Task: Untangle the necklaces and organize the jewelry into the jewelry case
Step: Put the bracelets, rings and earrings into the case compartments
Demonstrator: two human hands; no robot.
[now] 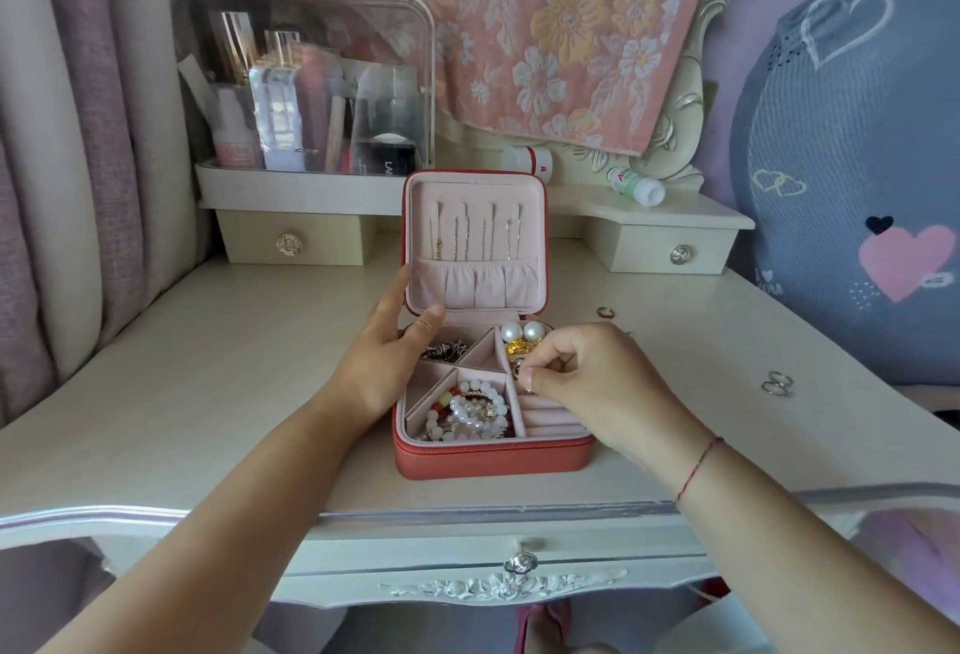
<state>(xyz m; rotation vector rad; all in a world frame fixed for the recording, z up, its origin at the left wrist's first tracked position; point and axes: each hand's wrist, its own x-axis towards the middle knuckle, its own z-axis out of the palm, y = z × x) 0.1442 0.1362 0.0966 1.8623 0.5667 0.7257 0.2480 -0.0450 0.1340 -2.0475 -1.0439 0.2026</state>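
The left hand [387, 344] lies nearly flat, fingers straight along the left edge of the jewelry case's upright lid, thumb touching its lower rim. The right hand [589, 378] is curled, fingertips pinching a small ring [528, 387] just above the ring rolls [553, 418]. The coral jewelry case [493, 458] sits open mid-bench [208, 367], with necklaces [467, 238] hung in the lid and beaded bracelets [475, 412] and pearl earrings [522, 331] in compartments. Loose rings [776, 384] lie to the right.
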